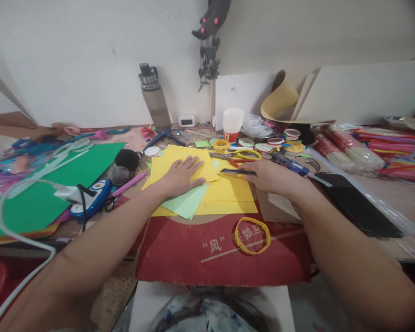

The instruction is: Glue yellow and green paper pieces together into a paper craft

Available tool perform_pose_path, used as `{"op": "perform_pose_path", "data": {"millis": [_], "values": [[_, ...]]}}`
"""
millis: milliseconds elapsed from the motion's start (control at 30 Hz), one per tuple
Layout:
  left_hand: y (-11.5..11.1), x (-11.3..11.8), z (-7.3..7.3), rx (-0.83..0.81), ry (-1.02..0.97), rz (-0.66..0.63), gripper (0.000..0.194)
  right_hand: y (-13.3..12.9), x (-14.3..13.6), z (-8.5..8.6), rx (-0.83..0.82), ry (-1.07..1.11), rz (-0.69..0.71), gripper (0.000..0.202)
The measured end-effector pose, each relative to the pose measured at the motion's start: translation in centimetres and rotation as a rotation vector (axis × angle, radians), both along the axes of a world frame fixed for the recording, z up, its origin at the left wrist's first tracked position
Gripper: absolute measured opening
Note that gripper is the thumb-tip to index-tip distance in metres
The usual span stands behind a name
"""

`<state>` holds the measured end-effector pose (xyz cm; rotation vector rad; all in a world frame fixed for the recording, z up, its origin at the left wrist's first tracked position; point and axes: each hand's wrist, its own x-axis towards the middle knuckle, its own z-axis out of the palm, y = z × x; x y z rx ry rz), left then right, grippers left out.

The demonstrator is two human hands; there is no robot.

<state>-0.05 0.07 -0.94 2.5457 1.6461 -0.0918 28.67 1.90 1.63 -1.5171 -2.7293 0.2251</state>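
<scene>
One bowl (271, 135) holds clear plastic (255, 123) beyond the right hand (267, 175).

The red cardboard (173, 258) bears pale Chinese characters: “风” in quotation marks, then “如” among others too blurred to read.
</scene>
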Motion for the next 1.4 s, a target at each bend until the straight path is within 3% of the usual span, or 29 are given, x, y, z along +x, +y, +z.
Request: {"op": "perform_pose_path", "data": {"millis": [400,567,1033,1267,1400], "values": [[0.2,0.0,-0.1,-0.001,0.016,-0.004,0.077,0.3,0.0,-0.3,-0.028,-0.002,0.061,0.041],[0.1,0.1,0.0,-0.008,0.019,-0.003,0.077,0.1,0.0,-0.3,0.000,-0.011,0.020,0.040],[0.1,0.1,0.1,-0.012,0.021,0.004,0.076,-0.1,-0.2,0.2,-0.128,0.005,0.085,0.035],[0.0,0.2,0.2,-0.020,0.018,0.006,0.076,0.1,-1.0,-0.5,-0.039,-0.106,0.086,0.038],[-0.1,0.2,0.0,-0.006,0.005,0.014,0.070,0.0,-1.2,-0.8,-0.010,-0.036,0.101,0.045]]}}
